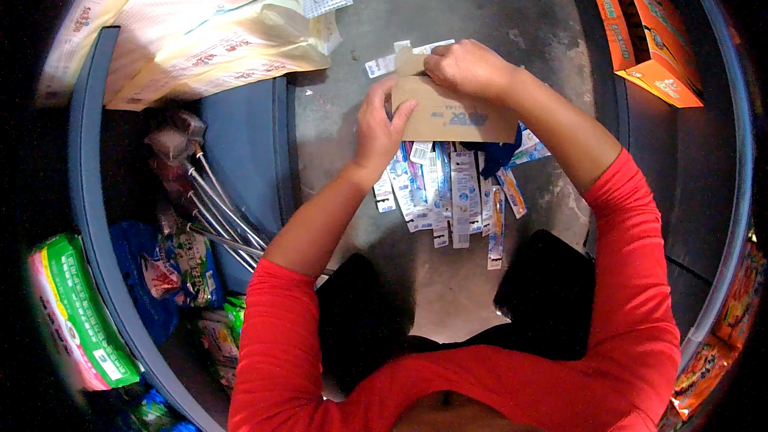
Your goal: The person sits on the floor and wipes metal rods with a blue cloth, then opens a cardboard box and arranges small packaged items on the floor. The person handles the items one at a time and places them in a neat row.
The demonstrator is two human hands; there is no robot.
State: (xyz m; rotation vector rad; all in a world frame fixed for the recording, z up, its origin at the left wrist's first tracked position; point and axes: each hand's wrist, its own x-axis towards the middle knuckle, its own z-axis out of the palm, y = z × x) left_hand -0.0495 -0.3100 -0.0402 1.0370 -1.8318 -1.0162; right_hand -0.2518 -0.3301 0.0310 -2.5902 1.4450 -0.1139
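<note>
A brown cardboard box (456, 111) with blue print lies between my hands, above the concrete floor. My left hand (384, 117) grips its left edge, thumb on the near face. My right hand (459, 66) has its fingers curled at the far edge, beside a raised cardboard flap (410, 62); the fingertips are partly hidden. Several packaged toothbrushes (464, 198) lie on the floor on the near side of the box. More white packs (381, 66) show past its far edge. A dark blue cloth or bag (498, 156) lies at the box's near right corner.
Shelves with grey edges (96, 132) stand on both sides. At left are large wrapped packs (222, 51), metal rods (222, 210) and a green package (90, 312). An orange carton (660, 30) sits at the upper right. My knees flank the toothbrushes.
</note>
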